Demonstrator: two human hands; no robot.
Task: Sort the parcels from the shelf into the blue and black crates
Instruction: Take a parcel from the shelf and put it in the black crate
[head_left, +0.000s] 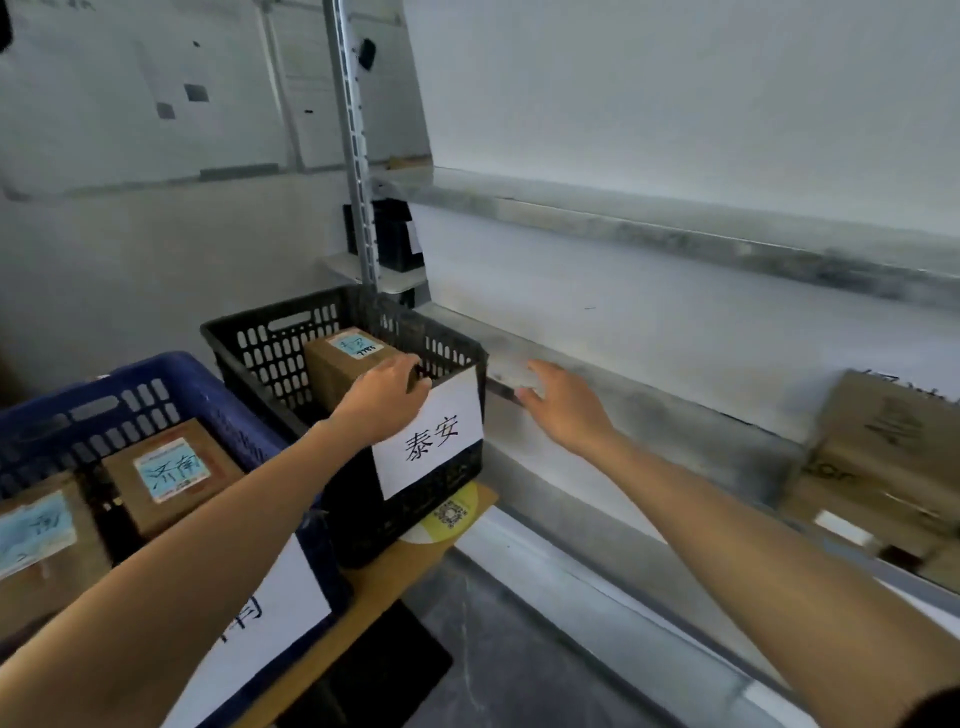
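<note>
A black crate (260, 332) with a white paper sign stands on a low wooden board beside the shelf. Inside it is a brown parcel (337, 364) with a blue label, and my left hand (384, 397) grips its near right corner over the crate's rim. My right hand (558, 408) hovers with straight fingers over the metal shelf edge (649, 400), holding nothing. At the lower left, a blue crate (156, 374) holds two brown parcels (171, 475) with blue labels. More cardboard parcels (878, 467) sit on the shelf at the far right.
A steel shelf upright (356, 145) rises behind the black crate. An upper shelf beam (675, 228) runs across above my right hand. A dark box (395, 239) sits on a small ledge behind the upright. Grey floor lies below the board.
</note>
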